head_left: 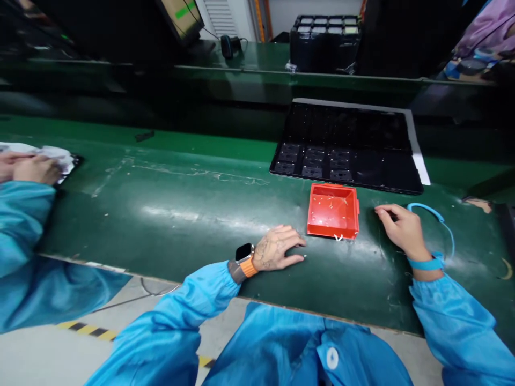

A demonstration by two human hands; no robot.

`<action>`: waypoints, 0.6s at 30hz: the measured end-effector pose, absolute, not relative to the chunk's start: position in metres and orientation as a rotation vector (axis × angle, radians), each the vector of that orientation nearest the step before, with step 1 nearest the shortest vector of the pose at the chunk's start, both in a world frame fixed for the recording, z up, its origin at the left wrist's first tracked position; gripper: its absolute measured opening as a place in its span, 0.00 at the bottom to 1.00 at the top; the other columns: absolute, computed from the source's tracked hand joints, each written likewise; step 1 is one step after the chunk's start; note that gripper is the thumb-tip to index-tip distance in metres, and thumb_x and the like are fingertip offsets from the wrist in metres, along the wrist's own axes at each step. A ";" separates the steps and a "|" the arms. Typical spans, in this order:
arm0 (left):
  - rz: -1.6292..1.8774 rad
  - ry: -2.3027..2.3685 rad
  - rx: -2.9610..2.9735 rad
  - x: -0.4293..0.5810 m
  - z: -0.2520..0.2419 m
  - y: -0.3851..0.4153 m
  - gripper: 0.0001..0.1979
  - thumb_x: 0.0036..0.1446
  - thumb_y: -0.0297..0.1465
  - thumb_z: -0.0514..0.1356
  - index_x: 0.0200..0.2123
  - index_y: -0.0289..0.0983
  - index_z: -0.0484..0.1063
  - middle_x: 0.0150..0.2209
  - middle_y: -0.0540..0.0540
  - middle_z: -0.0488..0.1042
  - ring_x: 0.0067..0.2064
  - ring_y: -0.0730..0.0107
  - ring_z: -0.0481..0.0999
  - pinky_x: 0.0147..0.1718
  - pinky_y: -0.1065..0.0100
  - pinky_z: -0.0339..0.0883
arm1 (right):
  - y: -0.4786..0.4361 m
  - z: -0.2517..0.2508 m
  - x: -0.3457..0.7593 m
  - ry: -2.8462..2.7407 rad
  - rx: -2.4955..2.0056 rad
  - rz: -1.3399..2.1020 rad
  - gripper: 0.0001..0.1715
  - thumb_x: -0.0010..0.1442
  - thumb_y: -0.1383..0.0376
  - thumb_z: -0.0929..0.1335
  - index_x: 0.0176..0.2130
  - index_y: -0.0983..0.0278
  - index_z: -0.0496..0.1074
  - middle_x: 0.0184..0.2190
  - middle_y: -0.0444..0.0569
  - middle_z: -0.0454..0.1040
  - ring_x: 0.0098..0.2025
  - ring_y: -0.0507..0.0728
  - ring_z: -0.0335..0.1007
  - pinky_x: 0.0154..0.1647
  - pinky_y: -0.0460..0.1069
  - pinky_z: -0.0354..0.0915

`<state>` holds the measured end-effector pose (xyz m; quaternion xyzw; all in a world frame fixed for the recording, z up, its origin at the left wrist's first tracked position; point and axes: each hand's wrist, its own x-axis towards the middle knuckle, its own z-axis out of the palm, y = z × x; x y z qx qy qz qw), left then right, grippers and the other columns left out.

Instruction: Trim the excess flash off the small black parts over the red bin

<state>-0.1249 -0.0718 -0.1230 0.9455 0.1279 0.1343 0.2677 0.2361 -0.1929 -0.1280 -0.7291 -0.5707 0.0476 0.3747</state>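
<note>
Currently taking the red bin (328, 221) as reference, reading left to right. Well left of the bin, a co-worker's hands (38, 169) are resting on a white-and-dark item, identity unclear. Just off the bin's front left corner, the left hand (279, 249) is lying palm down on the green bench (193, 214), open, fingers loosely spread and pointing binward. A tiny white speck (304, 255) is showing at its thumb tip; held or merely adjacent, cannot tell.

The bin is standing between the two hands, open side up, pale bits lying inside, white pieces (338, 237) sitting at its front edge. Key relation: it is lying ahead and right of the left hand, and left of the right hand; the left is nearer, apparently not touching. Outline is looking near square; long axis cannot be told.

Behind the bin and extending right, a black tray (378, 166) is lying lengthwise left to right, dark plates (314, 161) occupying its front left.

Right of the bin, with a gap, the right hand (402, 228) is curling its fingers, thumb near index; any grip is not resolvable. A blue strap (426, 262) is circling its wrist.
</note>
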 end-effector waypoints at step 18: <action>0.252 0.219 2.866 -0.105 -0.123 -0.096 0.15 0.72 0.29 0.46 0.36 0.36 0.70 0.33 0.44 0.72 0.35 0.65 0.70 0.37 0.64 0.63 | -0.190 -0.127 0.238 -1.521 -1.889 0.198 0.15 0.66 0.57 0.64 0.36 0.60 0.78 0.35 0.50 0.80 0.35 0.60 0.76 0.36 0.52 0.68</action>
